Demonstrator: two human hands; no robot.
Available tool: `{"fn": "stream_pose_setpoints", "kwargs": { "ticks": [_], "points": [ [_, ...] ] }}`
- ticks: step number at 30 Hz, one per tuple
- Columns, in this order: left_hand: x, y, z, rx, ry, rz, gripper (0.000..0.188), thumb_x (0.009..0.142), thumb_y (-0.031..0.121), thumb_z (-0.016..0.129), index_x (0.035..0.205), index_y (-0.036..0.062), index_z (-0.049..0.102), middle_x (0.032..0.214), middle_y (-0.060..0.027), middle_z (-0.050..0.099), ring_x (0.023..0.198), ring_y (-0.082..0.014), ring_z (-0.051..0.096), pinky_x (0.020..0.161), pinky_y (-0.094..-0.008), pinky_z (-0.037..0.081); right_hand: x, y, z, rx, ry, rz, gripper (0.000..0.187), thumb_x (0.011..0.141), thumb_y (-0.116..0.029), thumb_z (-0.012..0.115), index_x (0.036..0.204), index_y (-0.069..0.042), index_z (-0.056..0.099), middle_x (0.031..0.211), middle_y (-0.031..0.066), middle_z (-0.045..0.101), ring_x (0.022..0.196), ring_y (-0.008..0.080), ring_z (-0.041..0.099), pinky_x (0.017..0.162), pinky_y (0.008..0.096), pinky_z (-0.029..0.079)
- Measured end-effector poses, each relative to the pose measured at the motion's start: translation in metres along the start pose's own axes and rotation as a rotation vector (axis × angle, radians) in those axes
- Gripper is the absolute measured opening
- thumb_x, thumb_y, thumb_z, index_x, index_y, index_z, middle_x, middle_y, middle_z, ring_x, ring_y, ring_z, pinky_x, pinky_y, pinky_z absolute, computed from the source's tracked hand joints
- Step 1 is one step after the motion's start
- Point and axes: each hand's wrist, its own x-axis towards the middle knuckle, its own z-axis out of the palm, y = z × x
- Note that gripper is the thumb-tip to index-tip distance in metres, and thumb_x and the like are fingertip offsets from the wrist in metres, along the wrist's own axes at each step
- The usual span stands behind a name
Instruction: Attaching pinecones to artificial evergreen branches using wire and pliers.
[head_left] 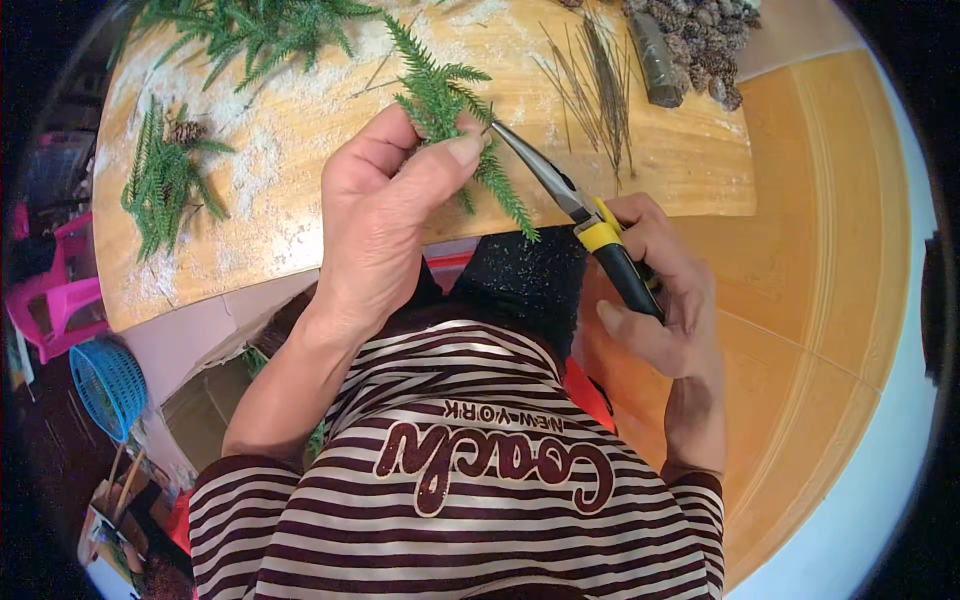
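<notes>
My left hand (395, 185) pinches a green artificial pine sprig (435, 95) between thumb and fingers, over the front part of the table. In my right hand (665, 285) is a pair of long-nose pliers (560, 190) with black and yellow handles. The tips of the pliers reach the sprig just beside my left thumb. Whether they grip a wire or stem there is too small to tell. On the table's left lies another green sprig (165, 185) with a small pine cone (186, 132) on it.
The wooden table (690, 170) carries scattered white flakes. Green branches (270, 30) lie at the back left; thin dark wires (600, 95) lie right of centre. Pine cones (705, 45) are heaped at the back right. A blue basket (108, 388) and a cardboard box (215, 410) stand lower left.
</notes>
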Motion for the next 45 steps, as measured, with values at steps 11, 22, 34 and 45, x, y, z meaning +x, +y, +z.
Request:
{"fn": "stream_pose_setpoints", "kwargs": {
  "ticks": [11,22,34,45],
  "points": [
    [0.004,-0.008,-0.005,0.019,-0.018,-0.005,0.018,0.084,0.006,0.060,0.100,-0.0010,0.061,0.093,-0.0022,0.062,0.082,-0.0062,0.054,0.077,-0.0209,0.043,0.004,0.011,-0.005,-0.011,-0.050,-0.092,0.027,0.060,-0.006,0.059,0.086,0.000,0.053,0.105,0.0127,0.049,0.093,0.0205,0.048,0.080,0.0247,0.034],
    [0.003,-0.008,0.000,0.072,-0.024,-0.047,0.016,0.084,0.006,0.059,0.098,-0.0013,0.062,0.090,-0.0016,0.062,0.080,-0.0057,0.054,0.075,-0.0200,0.043,0.000,0.011,0.000,-0.058,0.012,-0.023,0.022,0.061,-0.006,0.059,0.081,0.000,0.053,0.105,0.0138,0.050,0.086,0.0174,0.047,0.072,0.0245,0.033],
    [0.003,-0.007,0.001,0.103,0.010,-0.064,0.014,0.083,0.007,0.060,0.095,-0.0016,0.061,0.087,-0.0013,0.061,0.077,-0.0050,0.053,0.071,-0.0186,0.042,0.002,0.009,0.004,-0.351,0.042,-0.188,0.026,0.063,0.004,0.061,0.087,0.000,0.051,0.101,0.0181,0.050,0.084,0.0328,0.053,0.073,0.0298,0.045],
    [0.010,-0.006,-0.001,-0.033,0.028,-0.150,0.007,0.082,0.005,0.060,0.085,-0.0012,0.060,0.082,-0.0030,0.061,0.077,-0.0068,0.054,0.073,-0.0214,0.043,0.006,0.014,0.013,-0.766,0.134,-0.302,0.031,0.059,-0.002,0.066,0.087,-0.002,0.054,0.104,0.0151,0.052,0.084,0.0316,0.055,0.064,0.0349,0.047]
  ]
}}
